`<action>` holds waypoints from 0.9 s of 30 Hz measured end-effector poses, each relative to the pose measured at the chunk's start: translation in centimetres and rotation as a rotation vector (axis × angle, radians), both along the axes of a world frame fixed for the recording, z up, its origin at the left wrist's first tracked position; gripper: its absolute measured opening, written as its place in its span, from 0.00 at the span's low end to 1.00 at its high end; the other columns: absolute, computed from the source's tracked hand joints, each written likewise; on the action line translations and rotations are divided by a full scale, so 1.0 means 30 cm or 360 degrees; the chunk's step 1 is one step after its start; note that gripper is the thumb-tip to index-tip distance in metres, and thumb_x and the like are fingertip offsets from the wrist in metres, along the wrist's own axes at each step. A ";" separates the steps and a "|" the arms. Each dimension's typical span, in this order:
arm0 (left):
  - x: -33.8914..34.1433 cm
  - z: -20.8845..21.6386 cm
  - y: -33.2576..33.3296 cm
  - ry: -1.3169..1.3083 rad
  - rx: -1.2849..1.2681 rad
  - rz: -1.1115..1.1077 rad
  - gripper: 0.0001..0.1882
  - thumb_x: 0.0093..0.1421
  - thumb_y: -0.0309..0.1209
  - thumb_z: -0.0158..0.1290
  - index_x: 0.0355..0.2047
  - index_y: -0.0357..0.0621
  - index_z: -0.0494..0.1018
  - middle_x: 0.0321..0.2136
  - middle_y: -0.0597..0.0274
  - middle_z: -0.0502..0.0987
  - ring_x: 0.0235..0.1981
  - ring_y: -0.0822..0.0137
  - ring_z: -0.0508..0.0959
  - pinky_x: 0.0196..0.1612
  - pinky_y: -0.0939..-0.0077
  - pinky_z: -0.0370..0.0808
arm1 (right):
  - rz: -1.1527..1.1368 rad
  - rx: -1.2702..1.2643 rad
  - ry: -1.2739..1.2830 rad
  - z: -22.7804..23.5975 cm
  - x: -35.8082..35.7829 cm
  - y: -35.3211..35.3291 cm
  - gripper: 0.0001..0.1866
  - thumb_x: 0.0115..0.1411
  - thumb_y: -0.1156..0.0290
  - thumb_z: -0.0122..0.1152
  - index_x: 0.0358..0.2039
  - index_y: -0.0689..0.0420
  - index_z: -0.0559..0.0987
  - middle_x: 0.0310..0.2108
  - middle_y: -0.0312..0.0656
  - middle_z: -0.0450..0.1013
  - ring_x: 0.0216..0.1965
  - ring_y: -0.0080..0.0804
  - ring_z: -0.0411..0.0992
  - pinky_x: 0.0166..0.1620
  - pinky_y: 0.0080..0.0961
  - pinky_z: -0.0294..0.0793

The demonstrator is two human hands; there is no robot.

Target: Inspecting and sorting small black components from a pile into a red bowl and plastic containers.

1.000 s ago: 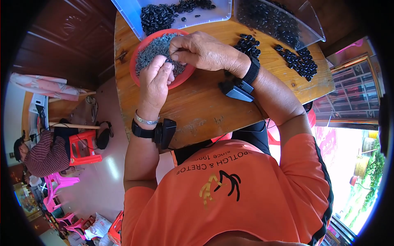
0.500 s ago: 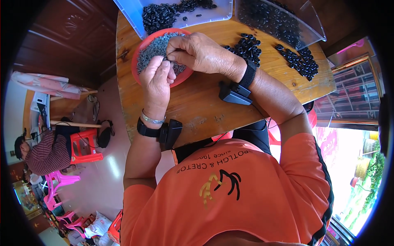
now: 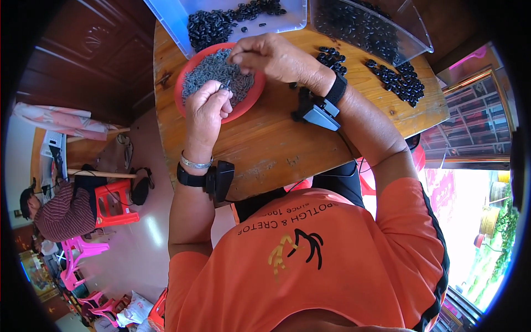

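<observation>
My left hand [image 3: 207,113] is closed over the near part of a red bowl [image 3: 258,91], pinching a small dark piece [image 3: 225,87] between thumb and forefinger. Small grey elongated parts [image 3: 204,73] fill the bowl; they look like screws or plugs, too small to tell. My right hand [image 3: 271,57] hovers above the bowl's right rim, apart from the left, with thumb and fingers curled together. Whatever it holds, if anything, cannot be made out.
Behind the bowl stands a clear bin [image 3: 276,25] of black oval parts; another clear bin [image 3: 381,41] tilts beside it. Black parts lie in a pile [image 3: 401,83] on the wooden table [image 3: 265,149]. At left, a person [image 3: 65,213] is near a red stool [image 3: 113,205].
My hands have separated: the right has lifted up and right from the left. My left hand has moved slightly down and left, still pinching the small dark piece.
</observation>
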State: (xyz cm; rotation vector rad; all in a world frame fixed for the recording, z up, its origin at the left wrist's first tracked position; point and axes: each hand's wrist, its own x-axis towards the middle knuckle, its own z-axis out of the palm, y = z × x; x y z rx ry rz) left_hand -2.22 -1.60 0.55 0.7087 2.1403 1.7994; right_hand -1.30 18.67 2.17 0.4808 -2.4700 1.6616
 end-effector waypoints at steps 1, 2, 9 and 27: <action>0.002 0.003 -0.001 -0.0030 0.0011 0.0047 0.09 0.57 0.28 0.47 0.24 0.35 0.70 0.15 0.67 0.70 0.18 0.79 0.68 0.22 0.85 0.66 | 0.0009 0.0003 0.0003 -0.001 -0.003 0.010 0.11 0.61 0.69 0.54 0.37 0.63 0.77 0.27 0.39 0.76 0.30 0.21 0.72 0.37 0.20 0.72; -0.001 0.001 -0.001 -0.0028 0.0014 0.0053 0.09 0.57 0.28 0.47 0.24 0.35 0.70 0.15 0.67 0.70 0.18 0.79 0.68 0.22 0.85 0.66 | -0.0140 0.0245 0.0101 0.007 0.000 0.018 0.10 0.61 0.69 0.54 0.36 0.63 0.77 0.28 0.39 0.76 0.31 0.21 0.72 0.37 0.20 0.72; -0.010 0.014 -0.008 -0.0064 0.0306 0.0179 0.07 0.56 0.26 0.48 0.22 0.38 0.70 0.15 0.68 0.69 0.17 0.80 0.66 0.21 0.87 0.62 | -0.0203 0.0871 0.0577 -0.008 -0.004 0.050 0.08 0.53 0.71 0.60 0.34 0.59 0.79 0.31 0.43 0.76 0.34 0.37 0.75 0.38 0.28 0.73; -0.010 0.020 -0.008 -0.0074 0.0431 0.0279 0.09 0.58 0.29 0.46 0.23 0.38 0.71 0.15 0.68 0.69 0.16 0.80 0.64 0.20 0.87 0.60 | -0.0192 0.1400 0.0031 -0.008 0.058 0.197 0.13 0.47 0.62 0.61 0.29 0.57 0.78 0.26 0.44 0.75 0.31 0.42 0.74 0.36 0.33 0.71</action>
